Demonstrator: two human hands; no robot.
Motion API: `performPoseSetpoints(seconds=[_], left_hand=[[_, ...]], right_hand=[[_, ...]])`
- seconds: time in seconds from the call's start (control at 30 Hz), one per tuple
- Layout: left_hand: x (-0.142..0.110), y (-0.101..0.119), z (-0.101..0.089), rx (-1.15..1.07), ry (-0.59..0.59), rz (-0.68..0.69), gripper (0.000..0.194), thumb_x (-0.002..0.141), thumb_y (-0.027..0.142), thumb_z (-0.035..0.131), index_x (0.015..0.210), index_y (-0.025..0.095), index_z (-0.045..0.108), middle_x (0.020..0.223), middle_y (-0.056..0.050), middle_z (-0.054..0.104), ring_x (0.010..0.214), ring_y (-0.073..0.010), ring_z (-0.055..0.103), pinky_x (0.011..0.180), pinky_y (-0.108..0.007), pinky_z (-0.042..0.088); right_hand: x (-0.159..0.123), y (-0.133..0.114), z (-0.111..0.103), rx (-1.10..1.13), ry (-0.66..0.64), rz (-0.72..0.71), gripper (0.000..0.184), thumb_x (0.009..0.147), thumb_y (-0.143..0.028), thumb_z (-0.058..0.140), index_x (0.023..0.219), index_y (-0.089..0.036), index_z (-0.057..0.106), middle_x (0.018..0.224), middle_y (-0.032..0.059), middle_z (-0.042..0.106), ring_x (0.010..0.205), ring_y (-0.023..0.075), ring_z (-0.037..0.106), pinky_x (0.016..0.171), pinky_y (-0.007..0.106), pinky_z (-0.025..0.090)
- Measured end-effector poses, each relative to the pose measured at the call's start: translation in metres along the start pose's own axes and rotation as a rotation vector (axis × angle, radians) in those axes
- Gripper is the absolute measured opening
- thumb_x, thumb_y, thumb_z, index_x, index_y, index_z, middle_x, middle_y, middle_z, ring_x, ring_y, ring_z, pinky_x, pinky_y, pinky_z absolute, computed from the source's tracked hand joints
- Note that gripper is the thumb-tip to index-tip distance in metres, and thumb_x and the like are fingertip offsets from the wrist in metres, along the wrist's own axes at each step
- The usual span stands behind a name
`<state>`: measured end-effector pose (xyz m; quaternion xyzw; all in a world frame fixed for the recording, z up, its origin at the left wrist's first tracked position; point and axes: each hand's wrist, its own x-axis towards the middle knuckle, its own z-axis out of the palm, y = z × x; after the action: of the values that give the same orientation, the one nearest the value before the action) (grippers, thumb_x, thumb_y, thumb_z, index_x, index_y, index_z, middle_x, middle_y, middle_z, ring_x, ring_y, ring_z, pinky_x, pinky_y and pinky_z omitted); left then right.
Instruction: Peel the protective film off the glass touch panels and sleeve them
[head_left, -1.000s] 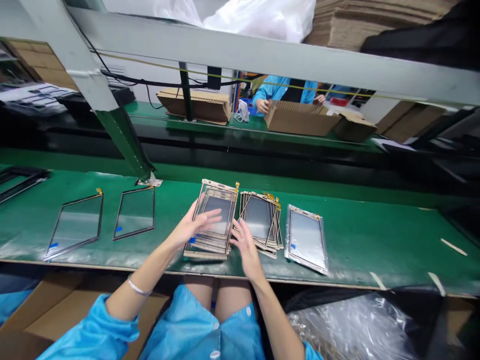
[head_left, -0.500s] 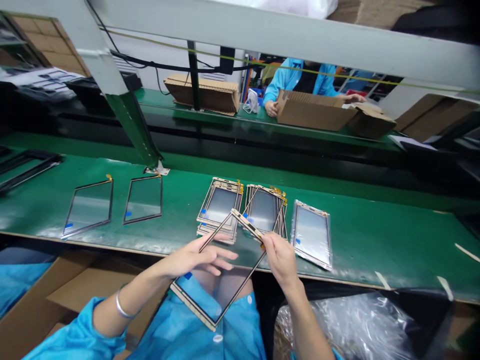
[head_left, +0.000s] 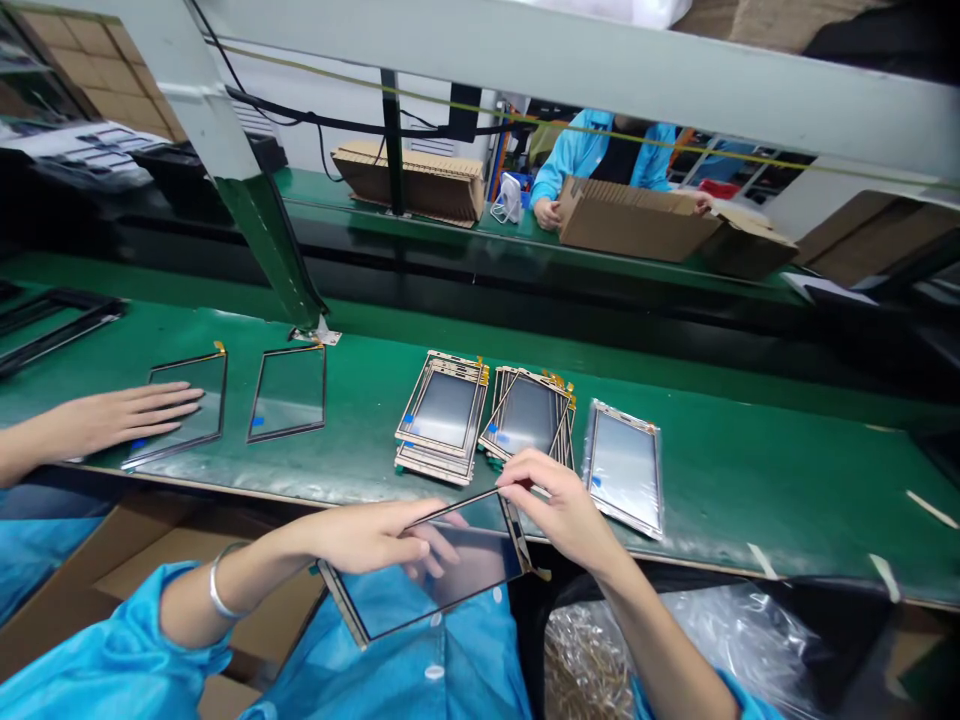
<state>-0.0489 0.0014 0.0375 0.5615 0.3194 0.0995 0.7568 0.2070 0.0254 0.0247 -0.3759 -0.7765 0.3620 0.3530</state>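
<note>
A touchscreen glass panel (head_left: 472, 565) with a dark border is tilted above my lap, off the bench's front edge. My left hand (head_left: 382, 540) grips its left edge, with some fingers showing through the glass. At its upper corner, the fingertips of my right hand (head_left: 547, 495) pinch the frame. An orange flex tail hangs from the panel's right end. Beyond my hands lie a stack of similar panels (head_left: 446, 408) and a second, skewed stack (head_left: 529, 412). To their right is a panel in clear film (head_left: 624, 468).
Two glass panels lie on the green bench (head_left: 360, 400) at left; a co-worker's hand (head_left: 150, 412) rests over the outer one. A slanted post (head_left: 262, 240) rises behind. Across the bench another person handles a cardboard box (head_left: 637, 218). Plastic wrap (head_left: 735, 640) sits low right.
The held panel has turned and tipped flatter. My right hand has shifted its hold along the panel's end. A co-worker's hand has come in at left over the outer panel.
</note>
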Motion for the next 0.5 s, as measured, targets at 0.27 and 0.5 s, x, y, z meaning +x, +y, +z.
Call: performPoseSetpoints(seconds=[0.27,0.5], left_hand=[[0.009,-0.015,-0.004,0.002,-0.093,0.018,0.045,0.092,0.033,0.051,0.135,0.026,0.043,0.120,-0.012,0.065,0.102,-0.0212,0.065,0.076,-0.029,0.053],[0.019,-0.017,-0.014,-0.164,-0.127,-0.014,0.043,0.091,0.034,0.054,0.130,0.024,0.042,0.124,-0.015,0.062,0.104,-0.0223,0.065,0.077,-0.029,0.054]], right_hand=[[-0.013,0.012,0.010,-0.301,0.207,-0.337,0.016,0.088,-0.010,0.050,0.091,-0.021,0.062,0.087,0.0058,0.061,0.084,0.0169,0.058,0.072,0.032,0.049],[-0.036,0.006,0.017,-0.306,0.289,-0.385,0.020,0.084,-0.006,0.052,0.093,-0.023,0.059,0.089,0.0066,0.065,0.088,0.0198,0.061,0.075,0.036,0.050]])
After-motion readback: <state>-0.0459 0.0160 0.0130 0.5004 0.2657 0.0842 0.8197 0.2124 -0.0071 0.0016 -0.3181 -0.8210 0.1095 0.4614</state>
